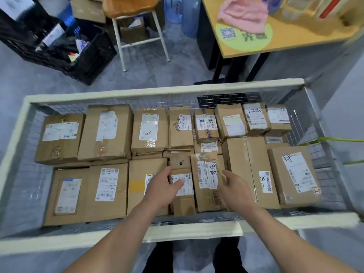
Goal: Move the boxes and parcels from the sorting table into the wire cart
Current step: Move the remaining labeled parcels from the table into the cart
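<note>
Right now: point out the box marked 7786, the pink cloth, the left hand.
box marked 7786 [149, 130], head view, on its white label.
pink cloth [244, 14], head view, middle of the fabric.
left hand [162, 187], head view, back of the hand.

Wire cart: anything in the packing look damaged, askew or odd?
Mostly tidy rows. One narrow box near the left hand has a small dark puncture in its top, and the box in the back row shows torn, crinkled tape. Nothing spilled.

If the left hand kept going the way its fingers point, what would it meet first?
Probably the small box with the white label, in the wire cart's near row. The left hand points forward and slightly right, its fingers already over or on that label; depth is unclear, so contact can't be confirmed.
</note>
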